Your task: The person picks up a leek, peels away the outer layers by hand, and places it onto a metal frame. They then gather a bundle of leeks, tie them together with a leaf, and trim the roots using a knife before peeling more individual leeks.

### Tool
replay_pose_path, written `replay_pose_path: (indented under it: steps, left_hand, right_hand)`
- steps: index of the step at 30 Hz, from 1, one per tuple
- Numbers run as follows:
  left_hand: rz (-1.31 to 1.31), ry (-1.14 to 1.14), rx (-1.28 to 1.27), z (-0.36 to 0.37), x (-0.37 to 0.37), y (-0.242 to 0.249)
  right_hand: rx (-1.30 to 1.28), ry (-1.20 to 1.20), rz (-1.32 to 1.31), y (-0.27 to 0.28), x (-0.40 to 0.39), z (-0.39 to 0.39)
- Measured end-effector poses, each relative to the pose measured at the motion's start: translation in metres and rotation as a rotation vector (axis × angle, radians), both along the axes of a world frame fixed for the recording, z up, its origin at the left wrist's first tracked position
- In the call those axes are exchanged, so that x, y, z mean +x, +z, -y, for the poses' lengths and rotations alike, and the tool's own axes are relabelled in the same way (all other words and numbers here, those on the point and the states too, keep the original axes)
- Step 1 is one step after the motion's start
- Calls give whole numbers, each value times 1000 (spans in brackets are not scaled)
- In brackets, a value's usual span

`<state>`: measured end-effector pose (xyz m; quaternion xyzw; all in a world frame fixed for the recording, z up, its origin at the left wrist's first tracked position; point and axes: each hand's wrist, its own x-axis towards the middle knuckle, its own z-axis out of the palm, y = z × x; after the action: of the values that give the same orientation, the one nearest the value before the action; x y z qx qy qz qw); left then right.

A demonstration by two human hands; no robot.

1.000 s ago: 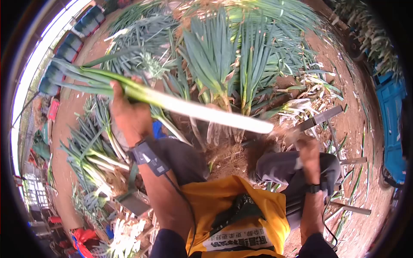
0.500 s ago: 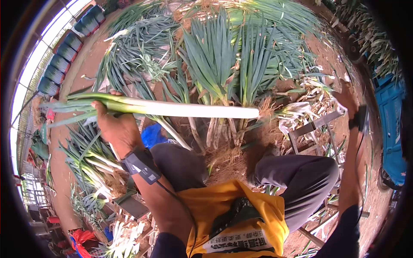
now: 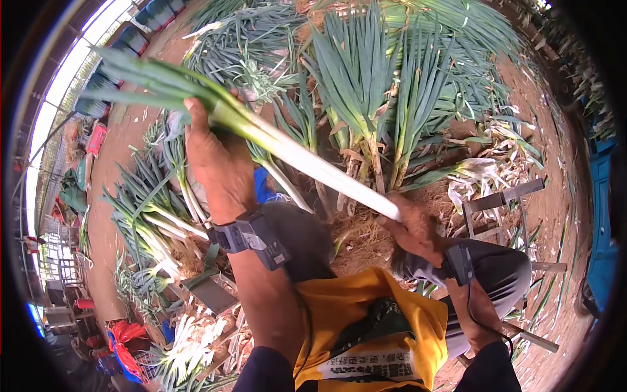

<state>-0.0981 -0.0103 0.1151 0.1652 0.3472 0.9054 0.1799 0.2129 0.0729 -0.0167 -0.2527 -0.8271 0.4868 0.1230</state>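
Observation:
A long green onion (image 3: 313,163) lies slantwise across the view, with its white stalk smooth and its green leaves at the upper left. My left hand (image 3: 222,160) is closed around the pale green part just below the leaves. At the lower end of the stalk, my right hand (image 3: 418,232) is closed on the root end and hides the roots. Beyond the stalk stand several untrimmed green onions (image 3: 356,85), leaves up and roots on the soil. More green onions (image 3: 163,225) with white stalks lie to the left of my left forearm.
A low metal frame (image 3: 499,199) stands on the right near peeled skins (image 3: 467,183). A heap of green onions (image 3: 464,39) covers the ground at the back. Blue bins (image 3: 601,202) stand at the far right. Trimmings (image 3: 189,346) and a red bag (image 3: 124,340) are at lower left.
My right hand has come in from the far right and closed on the root end. The green onion has tilted from level, its leaf end now higher; my left hand still holds it.

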Motion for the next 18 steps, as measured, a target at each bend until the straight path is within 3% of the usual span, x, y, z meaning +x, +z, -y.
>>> replay_pose_path:
  steps: [1, 2, 5, 9, 12, 15, 18]
  left_hand:
    - [-38, -60, -9, 0, -2, 0]
    - [-54, -30, -182, -2, -8, -4]
    - [-202, 272, -489, -8, 14, -1]
    - [-333, 227, -605, -9, 35, 13]
    - [-388, 162, -664, -13, 39, 11]
    - [-460, 136, -685, -21, 42, 3]
    - [-573, 166, -826, -18, 40, -1]
  right_hand:
    - [12, 6, -30, -3, -6, 3]
    - [25, 9, -60, -4, -18, 8]
    - [-88, 29, -79, -12, -60, 20]
    - [-288, 45, -97, -71, -122, 40]
    - [-85, -3, 35, -151, -150, 49]
    - [-155, -75, 462, -229, -154, 63]
    - [-67, 160, 486, -257, -128, 61]
